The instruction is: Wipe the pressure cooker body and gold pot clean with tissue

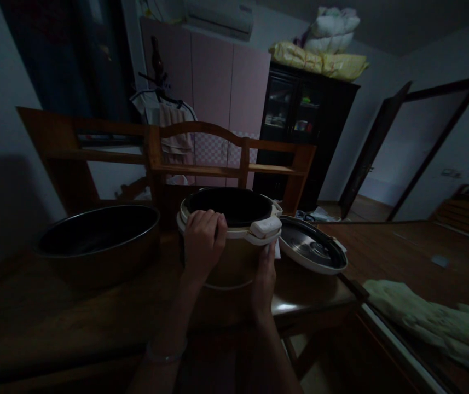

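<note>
A round cooker body [234,257] with a pale rim and white handle piece stands uncovered on the wooden table, its inside dark. My left hand [203,241] is closed over its near left rim, fingers curled on the edge. Low against the right side, beneath the white handle, is my right hand [265,282], its fingers close together and pointing up. Beside those fingers shows a white piece of cloth or paper [277,250], mostly hidden. The round lid [312,246] lies inner side up, right of the cooker. To the left sits a wide dark pot [103,251].
A wooden shelf rail [201,171] runs along the table's back edge. At the right, a pale green cloth [427,312] lies beside a brown wooden surface [398,251]. Pink wardrobes [212,82], a black cabinet [300,126] and an open door [376,148] are farther back. The room is dim.
</note>
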### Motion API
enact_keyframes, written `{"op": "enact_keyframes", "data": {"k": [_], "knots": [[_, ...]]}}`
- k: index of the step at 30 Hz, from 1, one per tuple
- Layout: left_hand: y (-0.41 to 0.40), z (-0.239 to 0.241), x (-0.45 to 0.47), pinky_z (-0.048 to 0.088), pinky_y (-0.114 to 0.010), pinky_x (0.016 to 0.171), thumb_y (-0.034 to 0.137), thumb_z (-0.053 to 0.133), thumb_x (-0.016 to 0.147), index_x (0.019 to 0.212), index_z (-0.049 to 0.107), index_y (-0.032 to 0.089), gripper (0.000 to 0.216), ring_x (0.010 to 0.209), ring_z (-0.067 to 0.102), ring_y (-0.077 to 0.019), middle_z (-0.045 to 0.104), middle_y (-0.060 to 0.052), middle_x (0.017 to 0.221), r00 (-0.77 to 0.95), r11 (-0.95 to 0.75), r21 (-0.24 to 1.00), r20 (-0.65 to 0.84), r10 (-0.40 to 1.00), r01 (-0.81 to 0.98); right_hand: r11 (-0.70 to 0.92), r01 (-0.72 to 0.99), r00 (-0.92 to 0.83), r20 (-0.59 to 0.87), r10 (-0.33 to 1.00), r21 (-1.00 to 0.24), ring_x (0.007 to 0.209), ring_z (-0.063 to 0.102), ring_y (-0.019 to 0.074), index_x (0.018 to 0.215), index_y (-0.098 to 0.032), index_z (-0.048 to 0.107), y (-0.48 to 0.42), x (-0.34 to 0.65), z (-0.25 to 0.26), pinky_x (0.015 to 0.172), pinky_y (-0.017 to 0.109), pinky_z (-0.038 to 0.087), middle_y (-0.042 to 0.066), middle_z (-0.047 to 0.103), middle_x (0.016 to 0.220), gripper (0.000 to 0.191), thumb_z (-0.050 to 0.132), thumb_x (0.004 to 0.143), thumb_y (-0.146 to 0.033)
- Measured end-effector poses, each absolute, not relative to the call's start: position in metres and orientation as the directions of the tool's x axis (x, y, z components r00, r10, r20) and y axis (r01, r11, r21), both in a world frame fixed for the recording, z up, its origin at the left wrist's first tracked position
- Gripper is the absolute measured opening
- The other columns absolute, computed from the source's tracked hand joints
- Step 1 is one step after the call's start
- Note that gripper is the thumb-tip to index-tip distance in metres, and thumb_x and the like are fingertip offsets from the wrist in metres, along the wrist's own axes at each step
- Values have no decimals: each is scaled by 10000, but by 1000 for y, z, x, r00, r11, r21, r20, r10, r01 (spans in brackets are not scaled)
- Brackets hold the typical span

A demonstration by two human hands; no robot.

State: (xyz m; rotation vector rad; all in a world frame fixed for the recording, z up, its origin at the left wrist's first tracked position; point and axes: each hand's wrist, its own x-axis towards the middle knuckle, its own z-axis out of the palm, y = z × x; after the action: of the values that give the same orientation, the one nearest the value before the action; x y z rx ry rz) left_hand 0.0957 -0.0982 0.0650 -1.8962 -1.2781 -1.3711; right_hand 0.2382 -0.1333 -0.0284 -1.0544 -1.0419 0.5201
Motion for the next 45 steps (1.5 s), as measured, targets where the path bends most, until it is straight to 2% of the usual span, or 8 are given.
{"op": "enact_keyframes", "data": {"k": [8, 14, 22, 28, 32, 35, 41, 45], "knots": [[-99, 65, 96, 387, -401, 882, 238, 372, 976, 790, 512, 227, 233, 869, 514, -215, 584, -47, 807, 57, -467, 152, 913, 404, 871, 447, 156, 482, 462, 744, -881, 1479, 344, 230, 1504, -247, 440, -128, 254, -36, 1182, 390, 285, 49, 415, 1575, 605, 418, 986, -560], [-98, 65, 96, 388, -397, 889, 245, 373, 975, 775, 510, 227, 243, 866, 517, -213, 586, -44, 800, 48, -459, 161, 910, 411, 874, 476, 181, 421, 505, 754, -861, 1503, 292, 232, 1543, -252, 357, -122, 263, -28, 1207, 425, 243, 56, 349, 1610, 608, 405, 1004, -530], [-97, 65, 96, 391, -394, 885, 233, 375, 976, 789, 513, 224, 232, 865, 519, -210, 588, -46, 808, 63, -461, 137, 918, 392, 877, 599, 240, 437, 636, 636, -764, 1506, 284, 221, 1479, -257, 475, -137, 261, -26, 1226, 432, 221, 37, 345, 1614, 474, 418, 1025, -382], [-97, 64, 96, 392, -388, 911, 234, 382, 975, 788, 522, 215, 235, 867, 516, -200, 595, -41, 813, 57, -458, 150, 911, 408, 876, 518, 245, 482, 567, 668, -819, 1443, 409, 239, 1474, -242, 483, -131, 274, -24, 1192, 420, 299, 53, 479, 1534, 506, 479, 999, -419], [-98, 66, 96, 389, -382, 891, 243, 372, 980, 777, 514, 214, 249, 860, 514, -200, 588, -40, 805, 59, -440, 142, 909, 412, 887, 475, 243, 446, 532, 720, -846, 1438, 418, 245, 1469, -232, 491, -127, 275, -30, 1184, 423, 314, 58, 483, 1528, 522, 477, 996, -454], [-98, 66, 96, 389, -381, 890, 250, 370, 982, 777, 508, 216, 250, 863, 517, -204, 585, -39, 799, 62, -437, 134, 912, 405, 890, 464, 233, 406, 519, 752, -855, 1471, 365, 237, 1503, -247, 435, -126, 271, -30, 1200, 430, 283, 46, 419, 1569, 538, 439, 1011, -467], [-97, 65, 96, 391, -377, 897, 245, 371, 981, 784, 519, 211, 248, 862, 521, -202, 588, -42, 803, 57, -445, 139, 915, 398, 885, 486, 240, 351, 542, 764, -840, 1525, 232, 222, 1592, -270, 196, -130, 259, -19, 1217, 428, 249, 25, 228, 1651, 624, 353, 1034, -502], [-96, 65, 96, 391, -376, 888, 242, 372, 977, 767, 517, 212, 257, 856, 520, -204, 582, -43, 787, 56, -447, 134, 921, 387, 885, 493, 323, 302, 581, 756, -808, 1525, 233, 235, 1603, -260, 141, -138, 252, -25, 1207, 444, 263, 35, 218, 1658, 650, 292, 1039, -546]]}}
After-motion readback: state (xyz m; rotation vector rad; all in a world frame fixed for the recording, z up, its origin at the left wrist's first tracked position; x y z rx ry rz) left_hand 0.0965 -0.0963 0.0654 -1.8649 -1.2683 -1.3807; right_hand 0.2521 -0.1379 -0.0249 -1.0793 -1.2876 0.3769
